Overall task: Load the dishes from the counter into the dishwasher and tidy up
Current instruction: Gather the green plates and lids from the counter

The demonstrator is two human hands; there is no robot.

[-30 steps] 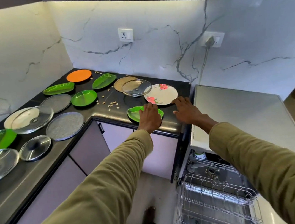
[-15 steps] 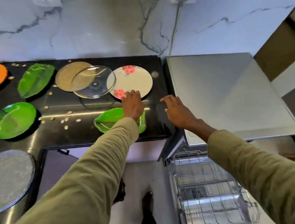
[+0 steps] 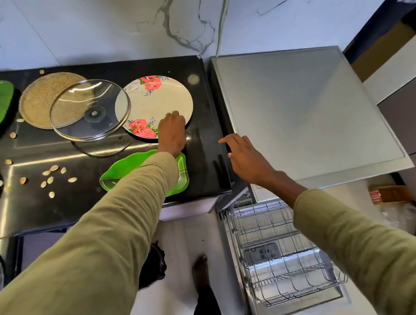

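Desk (image 3: 201,158): black, beside the open dishwasher rack (image 3: 286,252).
Floral plate (image 3: 158,100): flat at the desk's right end.
Left hand (image 3: 172,133): fingers curled onto the plate's near rim; nearer.
Right hand (image 3: 246,158): fingers relaxed, holding nothing.

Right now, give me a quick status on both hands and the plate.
Left hand on near rim of white floral plate, grip unclear. Right hand open at counter edge. Clear glass lid overlaps plate's left rim. Dishwasher rack empty.
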